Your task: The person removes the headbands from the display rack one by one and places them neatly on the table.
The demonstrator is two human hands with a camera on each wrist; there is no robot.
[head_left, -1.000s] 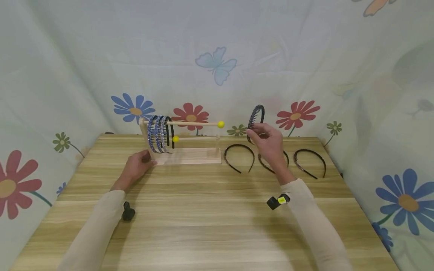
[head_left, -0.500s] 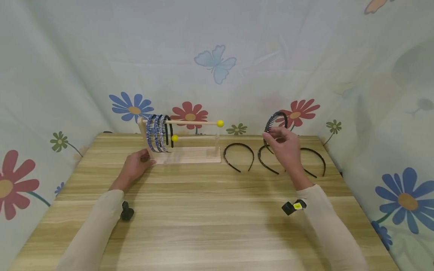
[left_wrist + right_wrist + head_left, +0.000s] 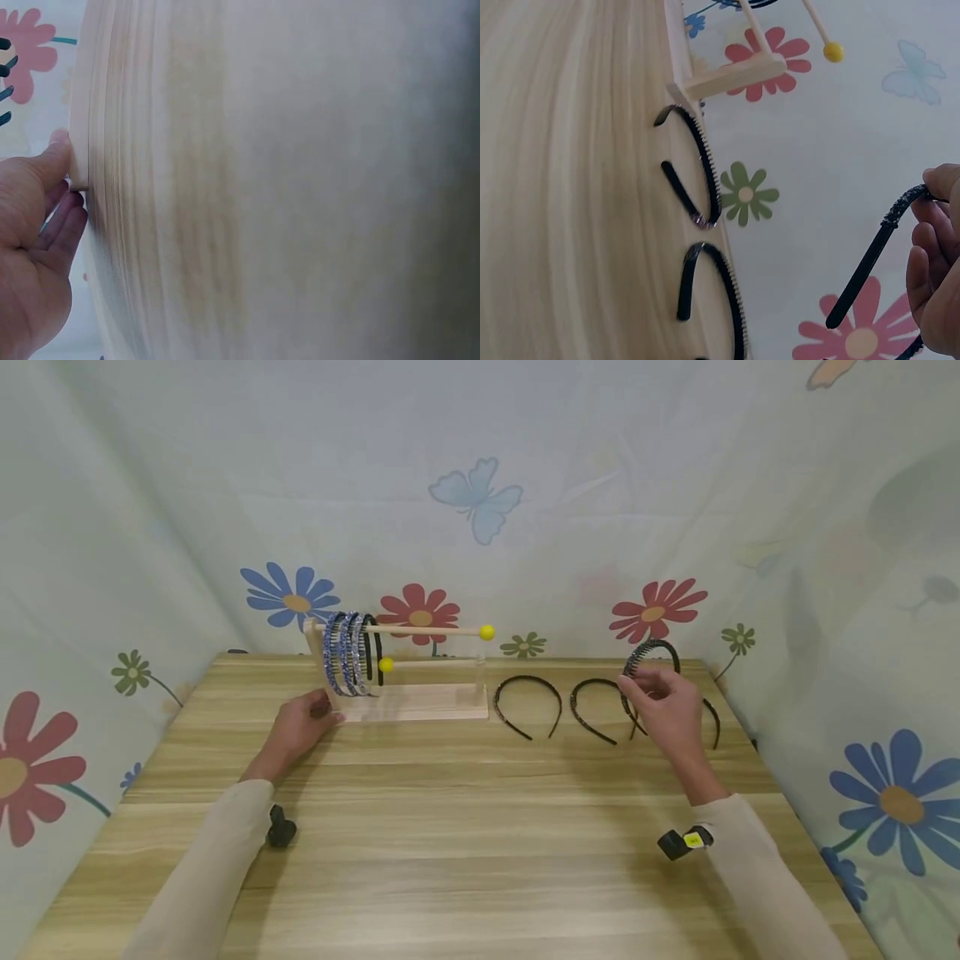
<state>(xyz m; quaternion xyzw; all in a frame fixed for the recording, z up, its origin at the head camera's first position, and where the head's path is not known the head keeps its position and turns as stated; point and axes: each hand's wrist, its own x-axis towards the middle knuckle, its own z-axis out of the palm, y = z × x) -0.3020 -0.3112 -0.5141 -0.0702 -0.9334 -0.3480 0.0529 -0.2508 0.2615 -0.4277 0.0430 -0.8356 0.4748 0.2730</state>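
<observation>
My right hand (image 3: pixel 667 710) pinches a black toothed headband (image 3: pixel 637 652) between thumb and fingers, raised above the right side of the table. In the right wrist view, this headband (image 3: pixel 870 259) has a sparkly stretch near the fingertips and one plain end hanging down. At the wooden headband stand (image 3: pixel 427 703), my left hand (image 3: pixel 300 727) holds the left end of the base, thumb against the board in the left wrist view. Several headbands (image 3: pixel 347 652), some with blue and silver glitter, hang at the left of the stand's upper rod.
Two black headbands, one beside the stand (image 3: pixel 497 697) and one further right (image 3: pixel 575 702), lie on the wooden table (image 3: pixel 450 860). A third headband (image 3: pixel 716 722) is partly hidden behind my right hand. Yellow balls (image 3: pixel 487 632) cap the rods. A flowered cloth (image 3: pixel 480 435) hangs behind.
My right hand has moved rightward and down with the black headband, from near the stand to over the rightmost headband. My left hand has stayed at the base.
</observation>
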